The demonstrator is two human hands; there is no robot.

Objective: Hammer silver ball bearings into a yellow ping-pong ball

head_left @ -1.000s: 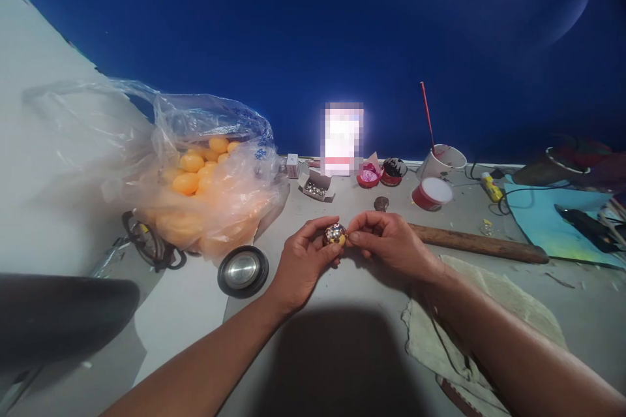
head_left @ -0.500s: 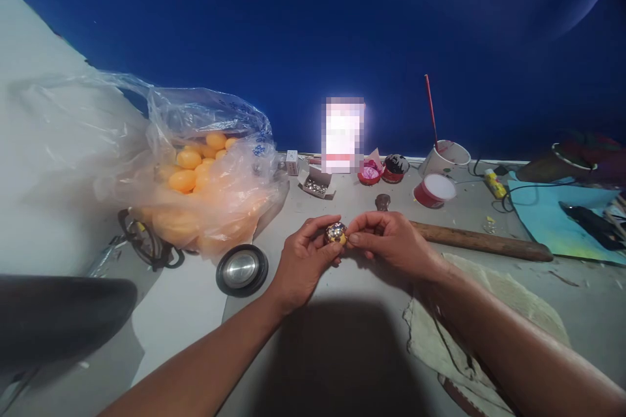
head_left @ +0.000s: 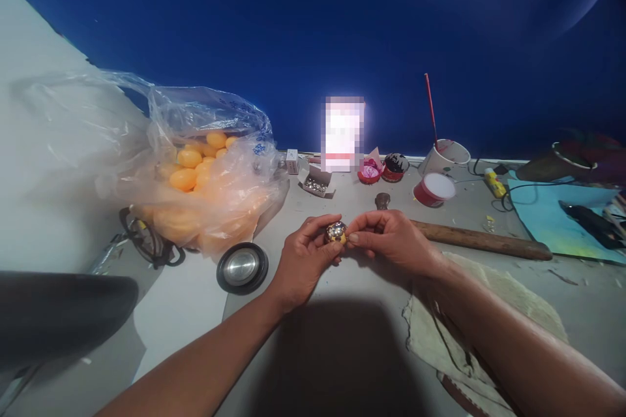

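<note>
In the middle of the head view, my left hand [head_left: 307, 257] is closed round a small yellow egg-shaped piece [head_left: 336, 233]. Shiny silver domed pieces cover its upper part, while yellow shows low on its near side. My right hand [head_left: 391, 241] is pinched at the right side of this piece, thumb and forefinger together; whatever lies between those fingertips is too small to make out. Beyond my hands stands an open little box [head_left: 315, 183] of shiny silver bits. More orange-yellow egg-shaped pieces [head_left: 190, 157] fill a clear plastic bag [head_left: 210, 107] at the left.
A round metal-and-black lid [head_left: 242, 267] lies left of my hands. Behind my right wrist is a wooden rod [head_left: 484, 241], with a cloth [head_left: 513, 299] under my forearm. Farther back are a red-and-white tub [head_left: 435, 190], a paper cup [head_left: 445, 154] and a glowing blurred screen [head_left: 342, 133].
Both hands stay at nearly the same place, with the silver-studded piece still in the left fingers. The whole view has shifted very slightly.
</note>
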